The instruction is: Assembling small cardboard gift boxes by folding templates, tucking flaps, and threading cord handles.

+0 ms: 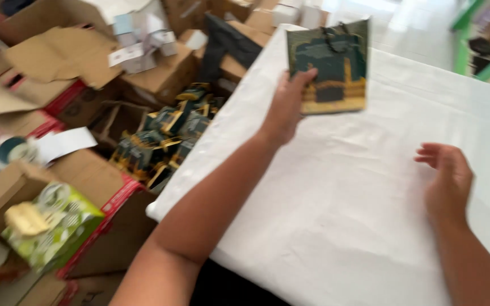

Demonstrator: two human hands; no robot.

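Gift bag [329, 65], dark green with gold print, stands at the white table's [370, 226] twelve o'clock, my left hand [288, 107] pinching its lower left corner to keep it upright, while my right hand [446, 181], at three o'clock, hangs empty, fingers loosely spread.

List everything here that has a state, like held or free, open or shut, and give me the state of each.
left hand: gripping the gift bag's left edge
right hand: open, empty, above the table
gift bag: held up, flat, over the table
white table: covered with a cloth
carton of gift bags: open, bags piled inside
green tissue box: open, tissue sticking out
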